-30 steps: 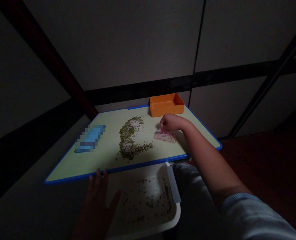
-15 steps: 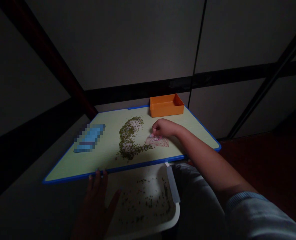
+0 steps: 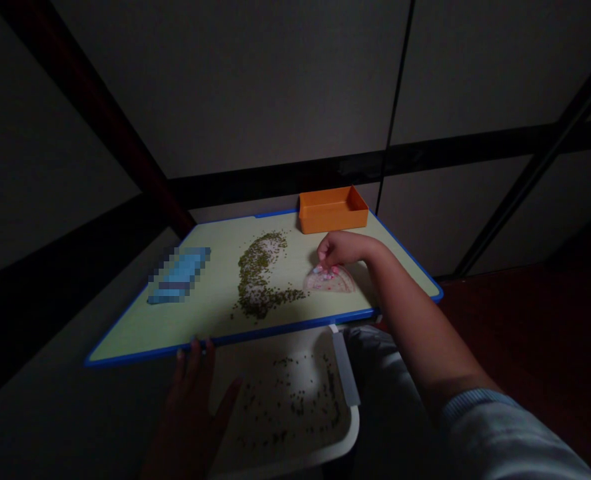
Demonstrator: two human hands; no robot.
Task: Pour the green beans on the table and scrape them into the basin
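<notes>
My right hand is closed in a pinch on the upper edge of a clear, half-round protractor with pink pictures on it. Its straight edge faces me, at or just above the tabletop. Left of the protractor lies a spread of small green beans, like mung beans, with a thin tail reaching toward it. My left hand, dim in shadow, has its fingers spread at the table's front edge, beside a white plastic container. Scattered green beans lie inside this container.
The pale green table has a raised blue rim. An orange open box stands at its back right. On the left lies a blurred-out blue item. Dark panelled doors rise behind the table.
My right hand has shifted right with the protractor, away from the beans. The bean spread looks the same, and my left hand stays in place.
</notes>
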